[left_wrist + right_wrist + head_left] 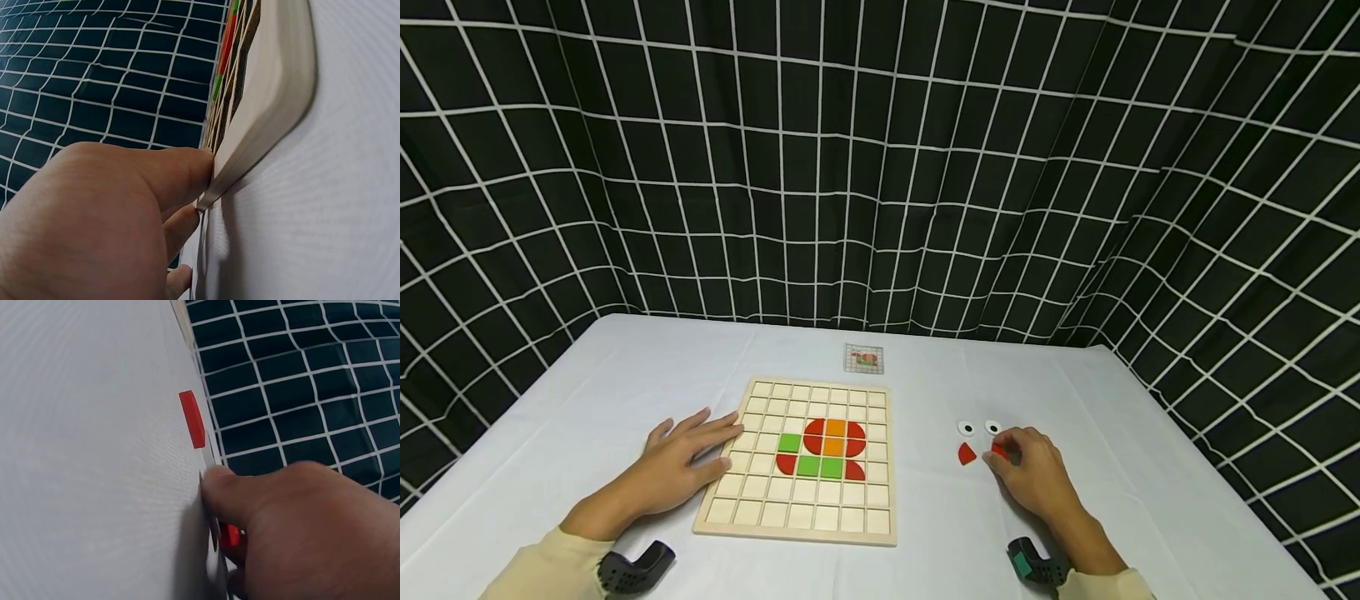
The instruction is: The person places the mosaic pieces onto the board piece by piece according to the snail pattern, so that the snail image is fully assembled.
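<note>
A wooden grid board (752, 510) lies on the white table, with red, green and orange tiles (833, 447) set in its cells. My left hand (673, 462) rests against the board's left edge, its fingers fairly straight; in the left wrist view the thumb (184, 172) touches the board's side (262, 119). To the right of the board, my right hand (1033, 467) pinches a red tile (999, 451) between thumb and fingers, which partly hide it. Just left of that hand lies a red quarter-circle tile (966, 454). Two white eye discs (966, 428) sit just beyond.
A small pattern card (864, 358) lies behind the board, showing a coloured figure on a grid. Black cloth with white grid lines (865, 167) hangs around the table's back and sides. The white tablecloth (940, 533) spreads between the board and my right hand.
</note>
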Motion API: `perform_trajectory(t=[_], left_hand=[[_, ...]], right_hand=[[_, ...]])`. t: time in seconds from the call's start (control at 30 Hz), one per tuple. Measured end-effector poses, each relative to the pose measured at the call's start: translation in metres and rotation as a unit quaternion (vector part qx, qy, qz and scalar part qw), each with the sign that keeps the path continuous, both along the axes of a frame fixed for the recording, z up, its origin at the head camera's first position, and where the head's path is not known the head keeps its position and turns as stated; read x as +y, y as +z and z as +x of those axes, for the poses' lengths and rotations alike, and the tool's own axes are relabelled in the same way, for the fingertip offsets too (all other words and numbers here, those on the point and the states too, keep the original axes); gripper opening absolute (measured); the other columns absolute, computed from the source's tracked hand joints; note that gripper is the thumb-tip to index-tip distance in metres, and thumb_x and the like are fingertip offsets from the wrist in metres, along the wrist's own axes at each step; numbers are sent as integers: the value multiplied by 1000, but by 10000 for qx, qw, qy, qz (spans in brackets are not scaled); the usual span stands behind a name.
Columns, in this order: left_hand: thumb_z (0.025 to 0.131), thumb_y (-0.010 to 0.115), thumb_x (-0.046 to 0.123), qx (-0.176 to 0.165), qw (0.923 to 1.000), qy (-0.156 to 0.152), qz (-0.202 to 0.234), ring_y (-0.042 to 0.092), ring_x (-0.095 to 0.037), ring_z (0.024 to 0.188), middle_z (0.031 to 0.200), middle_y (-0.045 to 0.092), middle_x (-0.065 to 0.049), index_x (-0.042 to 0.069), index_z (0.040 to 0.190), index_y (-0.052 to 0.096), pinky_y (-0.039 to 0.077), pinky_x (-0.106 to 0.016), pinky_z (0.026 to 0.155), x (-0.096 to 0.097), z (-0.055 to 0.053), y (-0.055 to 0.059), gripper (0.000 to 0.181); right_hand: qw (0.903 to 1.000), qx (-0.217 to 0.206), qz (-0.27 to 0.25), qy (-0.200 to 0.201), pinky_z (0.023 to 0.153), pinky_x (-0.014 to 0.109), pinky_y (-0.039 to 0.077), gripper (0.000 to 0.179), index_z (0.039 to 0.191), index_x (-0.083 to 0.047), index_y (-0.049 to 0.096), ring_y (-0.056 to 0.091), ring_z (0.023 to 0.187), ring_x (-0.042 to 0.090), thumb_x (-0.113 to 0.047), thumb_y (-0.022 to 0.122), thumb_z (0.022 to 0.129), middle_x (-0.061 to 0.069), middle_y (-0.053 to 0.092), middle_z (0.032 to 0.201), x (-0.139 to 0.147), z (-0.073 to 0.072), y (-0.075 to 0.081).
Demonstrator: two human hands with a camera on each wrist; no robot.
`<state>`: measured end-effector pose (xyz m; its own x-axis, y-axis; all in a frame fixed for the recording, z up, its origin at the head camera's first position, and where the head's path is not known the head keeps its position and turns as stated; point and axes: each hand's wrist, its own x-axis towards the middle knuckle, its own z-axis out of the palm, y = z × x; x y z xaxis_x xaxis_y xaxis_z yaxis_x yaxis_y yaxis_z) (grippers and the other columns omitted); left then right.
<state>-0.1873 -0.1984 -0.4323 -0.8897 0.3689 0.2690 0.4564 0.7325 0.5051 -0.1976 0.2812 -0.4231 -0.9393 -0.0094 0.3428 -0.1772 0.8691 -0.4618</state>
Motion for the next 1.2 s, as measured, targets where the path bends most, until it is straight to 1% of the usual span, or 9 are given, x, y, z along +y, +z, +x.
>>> perform_trajectory(t=[0.1,0.2,0.33,0.4,0.47,0.53,0.73,0.93,1.2], left_hand=[[93,63,27,28,10000,9,6,28,-47,134,142,49,-11,10,131,61,5,-70,100,-1,0,0,42],[93,63,28,27,10000,31,-5,28,-46,134,142,49,-10,11,131,62,6,-70,99,0,1,-1,42],[93,63,29,-49,10000,47,12,28,-45,135,142,49,-8,12,131,62,5,-69,100,2,1,-2,42],[93,63,29,-50,10000,32,25,28,-45,135,142,49,-8,12,131,62,5,-69,100,2,1,-3,41],[93,63,29,-53,10000,17,40,28,-45,135,142,49,-7,12,131,62,5,-69,100,2,1,-3,41],[93,63,28,-12,10000,9,41,29,-46,135,142,49,-8,12,131,62,5,-69,100,2,1,-3,41],[93,63,28,33,10000,54,60,29,-46,134,142,50,-9,12,130,63,5,-69,100,1,0,-4,40],[93,63,29,47,10000,43,-4,29,-45,135,142,49,-7,13,131,62,5,-69,100,1,-1,-3,41],[93,63,27,-21,9999,110,-3,28,-45,136,143,49,-8,13,131,62,4,-68,101,0,0,-4,41]], right_hand=[[9994,323,-86,50,71,39,47,22,97,-3,69,55,79,20,-13,78,81,3,61,86,-2,1,0],[9965,793,-215,166,66,35,47,24,100,-3,70,55,77,17,-10,80,80,1,63,86,-4,1,1],[9866,1542,-282,461,63,33,49,25,97,-3,73,58,75,16,-6,83,74,-2,65,85,-8,0,2],[9809,1812,-319,638,63,34,50,25,94,-3,73,59,73,17,-4,84,72,-4,65,84,-11,0,4],[9764,1971,-381,790,63,36,51,24,92,-4,73,59,73,17,-4,85,71,-5,65,83,-17,-1,7],[9735,2032,-458,948,63,38,51,24,92,-5,73,59,73,17,-4,85,71,-4,65,84,-25,-2,13],[9686,1989,-669,1331,63,40,52,23,94,-6,73,58,75,21,-6,84,74,-3,65,85,-56,-10,30],[9588,2092,-924,1688,63,40,50,23,93,-4,72,59,75,25,-3,84,73,-3,65,83,-81,-17,34],[9578,1810,-1146,1918,66,43,51,22,95,-2,73,59,77,28,-8,82,76,-1,65,84,-122,-20,40]])
